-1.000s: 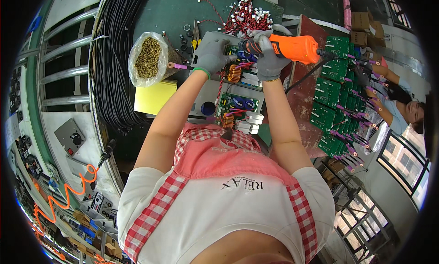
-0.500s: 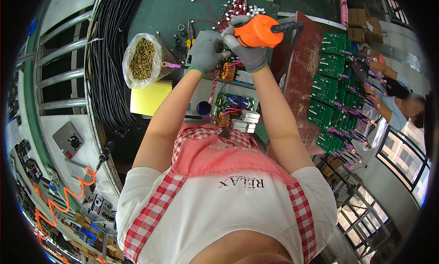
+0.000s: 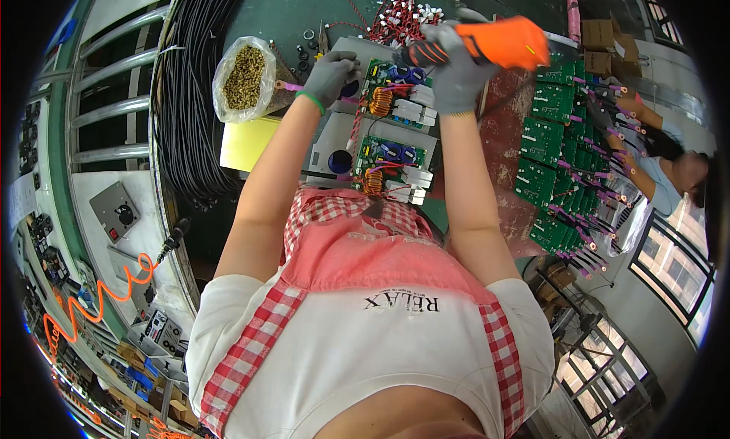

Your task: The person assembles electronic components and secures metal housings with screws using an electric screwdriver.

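Observation:
My right hand (image 3: pixel 461 75), in a grey glove, is closed around an orange and black electric screwdriver (image 3: pixel 508 43). The tool lies tilted sideways above the far circuit board (image 3: pixel 378 100), and its edges are blurred. That green board carries a copper coil, blue capacitors and white blocks, and sits on a grey metal plate. My left hand (image 3: pixel 331 78), also gloved in grey, is just left of this board with its fingers curled in; whatever they hold is hidden. A second, similar board (image 3: pixel 391 165) rests on its own metal plate (image 3: pixel 322 154) nearer to me.
Left of my left hand are a clear bag of small brass-coloured parts (image 3: pixel 247 81), yellow sheets (image 3: pixel 249 144) and a black cable bundle (image 3: pixel 179 97). Red-black wires with white connectors (image 3: pixel 403 17) lie at the back. Several green boards (image 3: pixel 541 138) stand at right, near another person.
The screwdriver has swung from upright over the far board to tilted sideways, moving right with my right hand. My left hand has drawn back up and left off that board.

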A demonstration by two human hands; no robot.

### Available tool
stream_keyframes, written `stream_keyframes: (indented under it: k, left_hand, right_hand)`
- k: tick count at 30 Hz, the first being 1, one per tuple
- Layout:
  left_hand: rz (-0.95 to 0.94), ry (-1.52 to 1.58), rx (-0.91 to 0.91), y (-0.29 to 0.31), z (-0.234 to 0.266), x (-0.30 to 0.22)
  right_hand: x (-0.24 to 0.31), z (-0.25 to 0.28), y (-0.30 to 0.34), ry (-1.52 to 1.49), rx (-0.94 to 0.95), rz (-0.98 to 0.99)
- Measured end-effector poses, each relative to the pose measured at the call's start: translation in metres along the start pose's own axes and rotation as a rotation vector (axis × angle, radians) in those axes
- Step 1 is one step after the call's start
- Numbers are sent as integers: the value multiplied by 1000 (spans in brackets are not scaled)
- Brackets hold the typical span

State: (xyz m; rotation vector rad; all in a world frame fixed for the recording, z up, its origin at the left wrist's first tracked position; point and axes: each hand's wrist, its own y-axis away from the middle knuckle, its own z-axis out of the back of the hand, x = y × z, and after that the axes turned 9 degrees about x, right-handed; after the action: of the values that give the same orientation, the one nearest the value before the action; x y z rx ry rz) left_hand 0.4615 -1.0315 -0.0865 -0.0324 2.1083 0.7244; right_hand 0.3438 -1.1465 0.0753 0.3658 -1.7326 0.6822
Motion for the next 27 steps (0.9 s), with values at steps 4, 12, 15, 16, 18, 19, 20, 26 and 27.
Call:
stream_keyframes:
  k: [4, 12, 15, 16, 18, 19, 20, 26, 27]
  left_hand:
    - [-69, 414, 105, 55, -25, -10]
    - [59, 697, 396, 98, -83, 12]
    - [146, 711, 400, 110, -102, 5]
    - [147, 705, 405, 112, -105, 6]
    - [162, 699, 423, 114, -108, 10]
    - [162, 694, 426, 115, -109, 13]
    - [153, 701, 462, 116, -109, 16]
    - [198, 826, 445, 120, -117, 22]
    - [206, 853, 390, 123, -121, 20]
  right_hand:
    - [57, 22, 40, -126, 20, 218]
    - [111, 61, 99, -258, -14, 384]
    - [119, 66, 112, -244, -43, 389]
    - [120, 69, 116, -265, -20, 390]
    - [122, 73, 123, -287, 0, 396]
    - [122, 73, 126, -282, -8, 388]
    - [123, 74, 129, -278, -14, 380]
    - [126, 83, 140, -293, 2, 394]
    - [127, 84, 141, -295, 2, 396]
